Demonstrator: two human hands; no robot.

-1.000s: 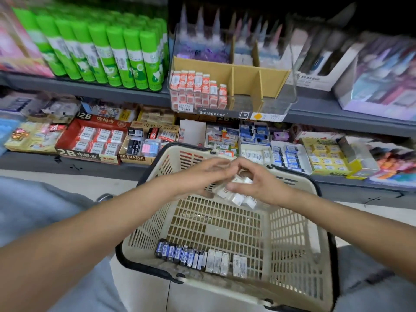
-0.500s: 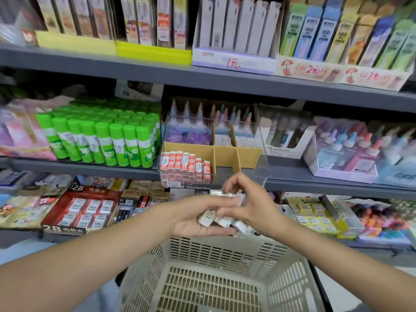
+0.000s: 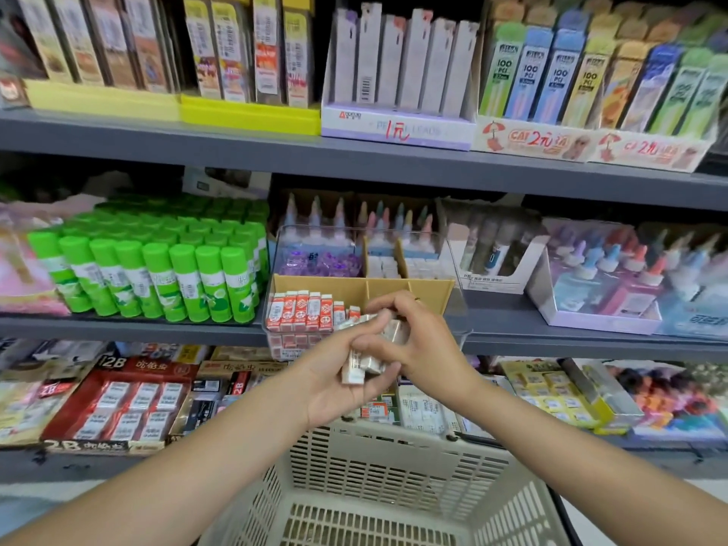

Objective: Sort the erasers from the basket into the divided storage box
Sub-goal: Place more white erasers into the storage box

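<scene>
Orange-wrapped erasers fill the storage box's left compartment.

Basket cut off below — held erasers blurred, count unclear.

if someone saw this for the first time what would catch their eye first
Most likely the two hands meeting mid-frame: the left hand and right hand together grip a bundle of white erasers above the beige basket. Just behind them on the middle shelf sits the clear divided storage box, with a row of orange-and-white erasers in its front left compartment. Left of the box, a block of bright green glue sticks stands out.
</scene>
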